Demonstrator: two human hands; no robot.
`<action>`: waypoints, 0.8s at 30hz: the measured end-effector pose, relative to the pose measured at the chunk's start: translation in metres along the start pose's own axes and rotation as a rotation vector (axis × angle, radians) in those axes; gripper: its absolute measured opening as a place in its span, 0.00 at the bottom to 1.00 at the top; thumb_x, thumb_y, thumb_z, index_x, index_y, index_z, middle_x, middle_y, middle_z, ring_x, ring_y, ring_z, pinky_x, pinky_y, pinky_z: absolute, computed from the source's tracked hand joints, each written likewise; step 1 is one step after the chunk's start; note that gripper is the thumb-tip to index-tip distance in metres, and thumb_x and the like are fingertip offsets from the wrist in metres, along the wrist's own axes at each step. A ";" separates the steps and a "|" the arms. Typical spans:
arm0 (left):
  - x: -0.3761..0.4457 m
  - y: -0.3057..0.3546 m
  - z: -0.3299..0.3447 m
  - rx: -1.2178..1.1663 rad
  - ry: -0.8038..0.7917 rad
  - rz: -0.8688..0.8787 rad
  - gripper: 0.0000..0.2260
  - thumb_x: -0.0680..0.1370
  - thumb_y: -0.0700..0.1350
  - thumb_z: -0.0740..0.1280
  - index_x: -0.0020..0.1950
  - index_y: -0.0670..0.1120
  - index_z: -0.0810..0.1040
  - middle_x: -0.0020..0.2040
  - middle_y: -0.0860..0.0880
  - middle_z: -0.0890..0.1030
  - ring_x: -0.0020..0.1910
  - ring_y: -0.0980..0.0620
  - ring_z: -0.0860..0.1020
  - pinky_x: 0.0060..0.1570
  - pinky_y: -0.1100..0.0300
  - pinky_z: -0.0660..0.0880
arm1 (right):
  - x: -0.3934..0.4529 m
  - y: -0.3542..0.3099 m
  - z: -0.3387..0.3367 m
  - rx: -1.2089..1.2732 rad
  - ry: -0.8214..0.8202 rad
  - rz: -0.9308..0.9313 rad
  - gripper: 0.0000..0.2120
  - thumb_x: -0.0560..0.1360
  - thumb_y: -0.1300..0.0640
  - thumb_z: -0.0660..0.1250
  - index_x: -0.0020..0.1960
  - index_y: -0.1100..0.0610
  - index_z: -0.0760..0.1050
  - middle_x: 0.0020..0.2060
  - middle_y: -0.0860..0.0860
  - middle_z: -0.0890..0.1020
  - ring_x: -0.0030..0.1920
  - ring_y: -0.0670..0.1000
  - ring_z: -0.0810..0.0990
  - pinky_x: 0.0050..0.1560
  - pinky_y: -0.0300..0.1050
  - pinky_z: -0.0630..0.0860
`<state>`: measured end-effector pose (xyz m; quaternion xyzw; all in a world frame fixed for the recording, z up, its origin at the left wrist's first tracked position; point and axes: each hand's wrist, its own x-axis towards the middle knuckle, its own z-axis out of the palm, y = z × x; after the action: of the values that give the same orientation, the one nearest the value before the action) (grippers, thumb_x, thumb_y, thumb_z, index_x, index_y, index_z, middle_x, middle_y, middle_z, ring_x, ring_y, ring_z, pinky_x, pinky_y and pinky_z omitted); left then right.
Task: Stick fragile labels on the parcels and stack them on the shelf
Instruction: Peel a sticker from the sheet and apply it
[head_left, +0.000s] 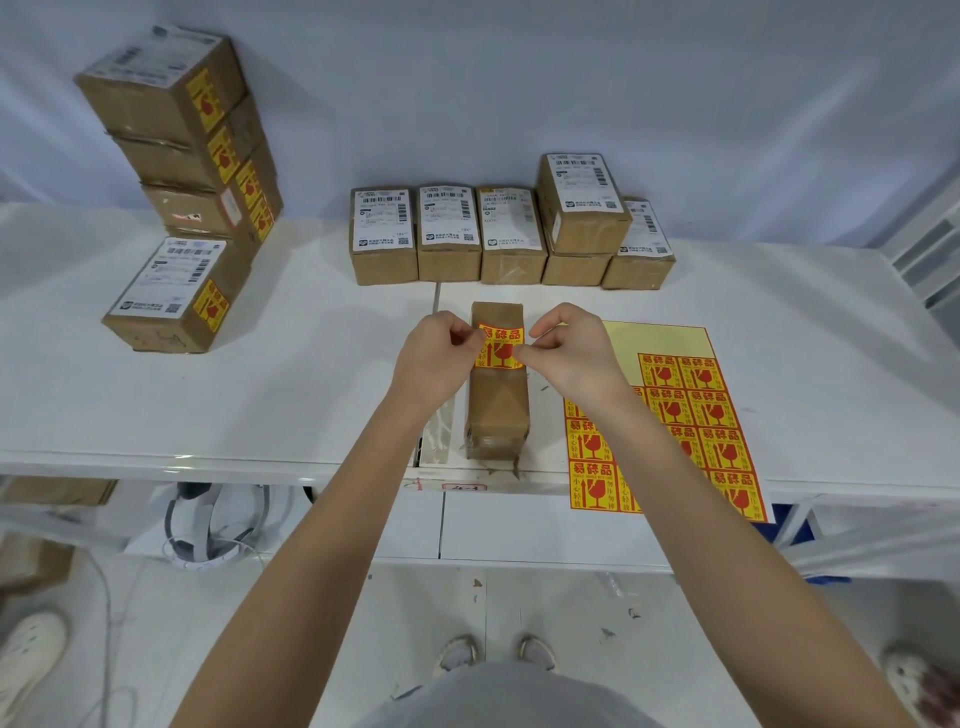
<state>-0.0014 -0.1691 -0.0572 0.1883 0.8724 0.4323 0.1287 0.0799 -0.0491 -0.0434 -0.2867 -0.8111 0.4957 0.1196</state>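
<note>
A brown cardboard parcel (497, 410) lies lengthwise on the white table (291, 374) right in front of me. Over its far half sits a yellow and red fragile label (500, 347). My left hand (439, 353) pinches the label's left edge. My right hand (571, 349) pinches its right edge. Whether the label is stuck down or held just above the box I cannot tell. To the right lies the sticker sheet (675, 415) with several fragile labels on it, its upper left part bare.
A row of several parcels (511, 239) with white shipping slips stands along the back wall, one stacked on another. At the left stands a tall stack of labelled parcels (192, 135), with one more labelled parcel (174, 293) in front. Below the table edge are cables and feet.
</note>
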 end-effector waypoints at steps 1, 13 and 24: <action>0.000 0.000 0.000 0.004 0.003 0.004 0.06 0.79 0.46 0.63 0.48 0.43 0.76 0.43 0.49 0.77 0.43 0.53 0.74 0.42 0.61 0.68 | 0.000 0.000 0.000 -0.011 0.003 -0.009 0.14 0.67 0.63 0.73 0.37 0.52 0.69 0.30 0.51 0.77 0.34 0.48 0.76 0.34 0.38 0.70; -0.007 0.003 0.003 -0.001 0.042 0.012 0.05 0.79 0.45 0.64 0.45 0.45 0.70 0.46 0.47 0.75 0.44 0.52 0.73 0.43 0.59 0.70 | 0.002 -0.001 0.001 -0.033 -0.006 -0.011 0.13 0.67 0.63 0.72 0.36 0.53 0.68 0.29 0.49 0.74 0.32 0.46 0.74 0.31 0.37 0.67; -0.015 -0.005 0.013 0.051 0.164 0.105 0.16 0.80 0.45 0.61 0.67 0.45 0.65 0.56 0.42 0.74 0.51 0.45 0.77 0.46 0.52 0.76 | 0.003 0.009 0.004 -0.124 -0.007 -0.039 0.12 0.71 0.55 0.71 0.37 0.52 0.68 0.32 0.50 0.74 0.34 0.49 0.75 0.37 0.45 0.75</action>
<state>0.0163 -0.1697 -0.0683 0.2010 0.8797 0.4299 0.0289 0.0788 -0.0472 -0.0532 -0.2760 -0.8462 0.4428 0.1085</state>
